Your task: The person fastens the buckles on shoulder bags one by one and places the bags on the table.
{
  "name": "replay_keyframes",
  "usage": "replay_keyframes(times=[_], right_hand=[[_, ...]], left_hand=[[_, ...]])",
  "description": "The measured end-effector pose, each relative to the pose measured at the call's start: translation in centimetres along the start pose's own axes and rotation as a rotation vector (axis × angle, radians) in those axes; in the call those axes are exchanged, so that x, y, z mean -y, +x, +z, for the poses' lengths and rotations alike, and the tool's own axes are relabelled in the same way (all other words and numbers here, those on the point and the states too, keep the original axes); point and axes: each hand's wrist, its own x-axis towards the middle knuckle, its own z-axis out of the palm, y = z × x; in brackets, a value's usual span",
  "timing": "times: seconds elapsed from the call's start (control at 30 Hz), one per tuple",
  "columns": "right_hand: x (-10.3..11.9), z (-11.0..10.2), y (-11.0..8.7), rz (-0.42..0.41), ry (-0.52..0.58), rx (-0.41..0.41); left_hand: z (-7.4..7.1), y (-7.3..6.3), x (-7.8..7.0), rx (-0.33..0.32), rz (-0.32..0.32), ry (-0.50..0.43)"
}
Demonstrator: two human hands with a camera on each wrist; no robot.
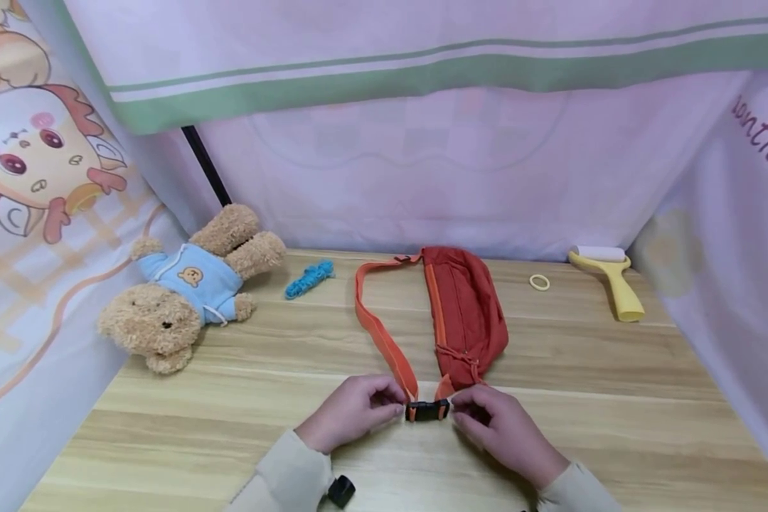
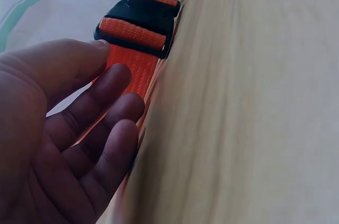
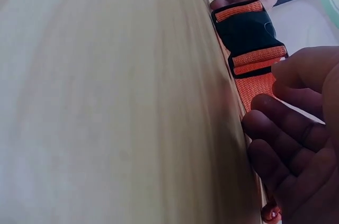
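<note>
A red waist bag [image 1: 470, 313] with an orange zip lies on the table, its orange strap [image 1: 384, 334] looping out to the left. At the near end, a black side-release buckle [image 1: 427, 410] joins the strap ends, its two halves together. My left hand [image 1: 361, 409] pinches the buckle's left end; the thumb tip is at its corner in the left wrist view, the other fingers loosely curled beside the webbing. On the opposite end, my right hand [image 1: 505, 427] pinches the buckle, thumb at its edge in the right wrist view. Both index fingertips are partly hidden.
A teddy bear [image 1: 188, 284] in a blue top lies at the left, near a bundle of blue cord [image 1: 310, 278]. Toward the back right are a pale yellow ring [image 1: 540, 282] and a yellow-handled lint roller [image 1: 614, 277]. Cloth curtains [image 1: 422, 178] border the table.
</note>
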Motion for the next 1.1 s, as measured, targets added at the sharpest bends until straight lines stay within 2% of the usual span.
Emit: replay_keyframes(times=[0.17,0.53,0.83,1.1], right_hand=[[0.1,-0.4,-0.3,-0.079,-0.065,-0.031],[0.0,-0.9,-0.9,-0.156,-0.134,-0.099],[0.1,-1.3,-1.3,-0.154,-0.260,-0.158],[-0.1,-2.1,-1.7,-0.199,-0.339,-0.192]], left_hand=[[-0.4,-0.1,-0.2,0.013,0.014,0.052],[-1.3,-0.7,-0.5,-0.012,0.083,0.216],[-1.9,-1.4,-0.5,-0.035,0.068,0.280],[-2.4,-1.9,-0.8,-0.085,0.132,0.362]])
